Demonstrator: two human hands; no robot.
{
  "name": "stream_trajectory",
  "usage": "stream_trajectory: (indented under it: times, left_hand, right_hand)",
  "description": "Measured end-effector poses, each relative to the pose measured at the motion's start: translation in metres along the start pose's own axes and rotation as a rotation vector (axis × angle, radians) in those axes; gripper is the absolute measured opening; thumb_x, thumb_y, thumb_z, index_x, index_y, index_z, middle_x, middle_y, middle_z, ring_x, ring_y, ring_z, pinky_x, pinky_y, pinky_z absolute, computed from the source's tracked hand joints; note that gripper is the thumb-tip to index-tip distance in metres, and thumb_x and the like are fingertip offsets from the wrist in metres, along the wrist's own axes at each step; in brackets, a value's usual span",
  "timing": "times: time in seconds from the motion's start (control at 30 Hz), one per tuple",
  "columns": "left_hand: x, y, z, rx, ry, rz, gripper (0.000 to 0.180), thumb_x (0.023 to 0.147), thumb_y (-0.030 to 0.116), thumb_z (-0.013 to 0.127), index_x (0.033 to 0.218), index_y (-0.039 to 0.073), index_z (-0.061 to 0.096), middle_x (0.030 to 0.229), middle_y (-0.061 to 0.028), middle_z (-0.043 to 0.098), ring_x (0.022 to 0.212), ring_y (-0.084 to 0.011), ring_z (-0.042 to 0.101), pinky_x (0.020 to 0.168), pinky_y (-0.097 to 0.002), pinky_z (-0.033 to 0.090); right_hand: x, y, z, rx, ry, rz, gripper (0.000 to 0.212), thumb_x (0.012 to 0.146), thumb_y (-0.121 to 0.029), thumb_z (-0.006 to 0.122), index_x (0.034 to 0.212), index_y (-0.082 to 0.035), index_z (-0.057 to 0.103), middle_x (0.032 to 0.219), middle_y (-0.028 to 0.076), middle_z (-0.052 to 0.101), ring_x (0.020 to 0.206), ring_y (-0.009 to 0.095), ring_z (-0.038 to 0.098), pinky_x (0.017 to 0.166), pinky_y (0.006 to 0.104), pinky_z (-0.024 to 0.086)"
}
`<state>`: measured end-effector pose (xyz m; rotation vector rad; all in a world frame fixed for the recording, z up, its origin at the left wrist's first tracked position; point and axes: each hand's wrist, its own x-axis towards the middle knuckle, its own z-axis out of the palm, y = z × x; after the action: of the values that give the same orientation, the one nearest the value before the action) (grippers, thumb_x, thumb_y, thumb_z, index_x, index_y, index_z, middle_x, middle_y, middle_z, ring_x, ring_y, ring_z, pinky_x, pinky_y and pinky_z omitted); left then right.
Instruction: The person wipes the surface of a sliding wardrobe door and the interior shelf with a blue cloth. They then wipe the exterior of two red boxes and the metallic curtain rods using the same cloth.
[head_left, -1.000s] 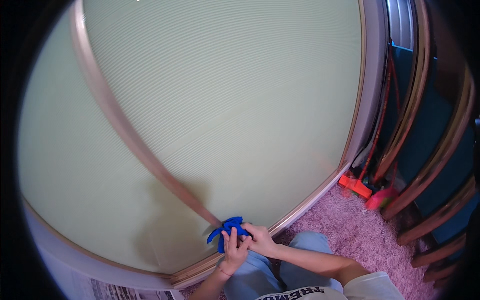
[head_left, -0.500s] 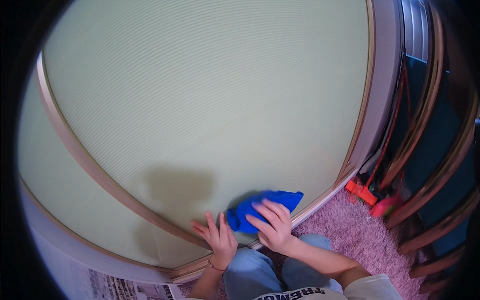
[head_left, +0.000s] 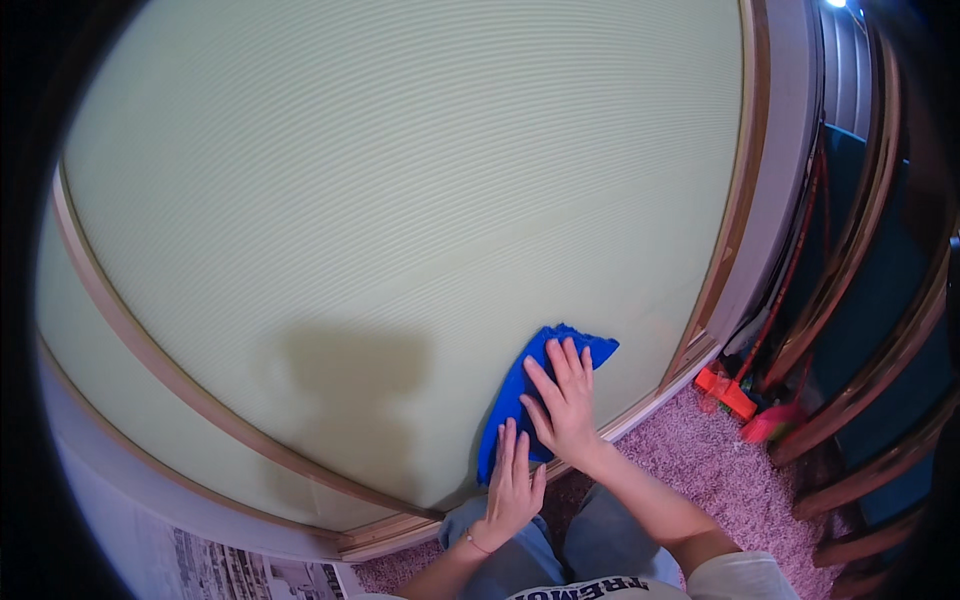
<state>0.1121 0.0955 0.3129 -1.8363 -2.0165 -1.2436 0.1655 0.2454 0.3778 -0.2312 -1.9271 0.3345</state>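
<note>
A blue cloth [head_left: 512, 407] lies spread against a large pale green, finely ribbed panel [head_left: 400, 200], its top corner fanned out to the right. My right hand [head_left: 565, 410] presses flat on the cloth's upper part, fingers stretched and apart. Lower down, my left hand [head_left: 513, 490] rests its straight fingers on the cloth's bottom end, a thin band round the wrist. Neither hand is closed round the cloth. Part of the cloth is hidden under both hands.
Wooden frame strips [head_left: 725, 230] edge the panel, with a lower rail [head_left: 640, 405] beneath. Pink shaggy carpet [head_left: 690, 460] covers the floor. At the right stand an orange brush head [head_left: 725, 393], a pink one [head_left: 766, 422] and curved wooden rails [head_left: 850, 260]. A printed sheet [head_left: 230, 572] lies lower left.
My right hand has moved up and slightly right, and the cloth has turned more upright and spread. My left hand has shifted right, from the bare panel onto the cloth's lower end.
</note>
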Motion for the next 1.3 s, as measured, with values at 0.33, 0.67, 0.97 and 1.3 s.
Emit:
stream_trajectory:
  times: [0.33,0.67,0.97,1.3]
  left_hand:
    - [0.126,0.035,-0.081,0.777,0.418,0.108,0.045,0.095,0.023,0.055,0.137,0.007,0.056,0.152,-0.0179,0.039,0.144,-0.0525,0.019,0.109,-0.0741,0.003]
    - [0.089,-0.023,-0.045,1.16,0.345,0.218,0.034,0.09,0.031,0.06,0.123,0.028,0.067,0.147,-0.011,0.046,0.143,-0.0537,0.016,0.106,-0.0767,0.009]
    - [0.155,0.03,-0.169,1.15,0.605,0.097,0.04,0.091,0.045,0.056,0.129,0.035,0.065,0.151,-0.0062,0.046,0.142,-0.0609,0.01,0.107,-0.0761,0.0]
    - [0.136,0.028,-0.186,1.195,0.628,-0.052,0.056,0.088,0.059,0.054,0.136,0.03,0.057,0.157,-0.0138,0.033,0.143,-0.0581,0.007,0.105,-0.0787,0.0]
  right_hand:
    - [0.102,-0.006,-0.015,-0.054,0.322,-0.083,0.058,0.086,-0.011,0.069,0.141,-0.005,0.05,0.153,0.026,0.035,0.141,0.045,0.034,0.112,0.0585,0.027]
    - [0.009,0.012,0.03,-0.062,0.224,-0.168,0.042,0.079,-0.014,0.071,0.121,-0.022,0.069,0.137,0.009,0.056,0.129,0.033,0.047,0.109,0.0527,0.032]
    - [0.138,-0.04,-0.007,-0.119,0.136,-0.29,0.046,0.086,-0.032,0.067,0.132,-0.03,0.064,0.149,0.007,0.048,0.135,0.032,0.043,0.109,0.0559,0.028]
    - [0.143,-0.07,0.008,-0.195,0.123,-0.34,0.053,0.084,-0.044,0.065,0.136,-0.038,0.058,0.15,0.001,0.046,0.134,0.027,0.044,0.108,0.0547,0.025]
